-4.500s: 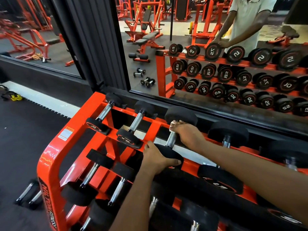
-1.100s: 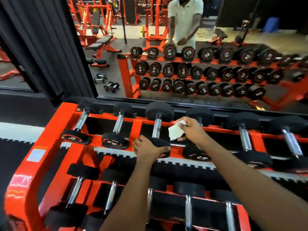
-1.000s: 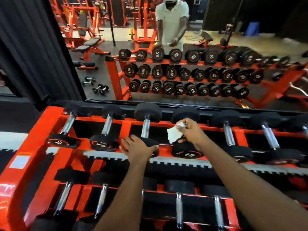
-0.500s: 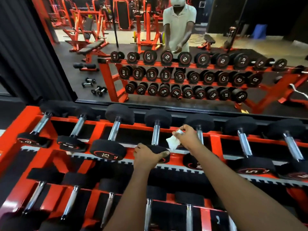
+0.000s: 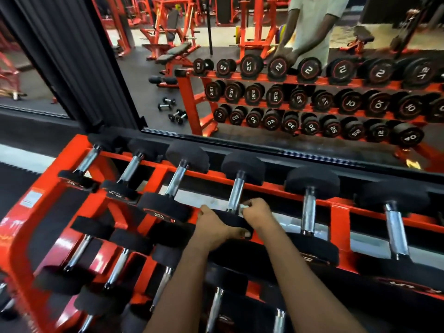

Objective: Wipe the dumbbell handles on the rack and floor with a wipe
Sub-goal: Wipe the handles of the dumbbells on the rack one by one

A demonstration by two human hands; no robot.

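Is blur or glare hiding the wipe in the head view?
Head view: the centre is fairly sharp, so the wipe shows as a white scrap in the right hand by the handle; lower edges smear with blur; glare streaks the rack at left; wide lens bows its rails.

My L hand grips the near black head of the 4th dumbbell from left, top tier of the orange rack. R hand pinches a small white wipe against the chrome handle, at its low end just above that head. Mirror behind shows the rack's front.
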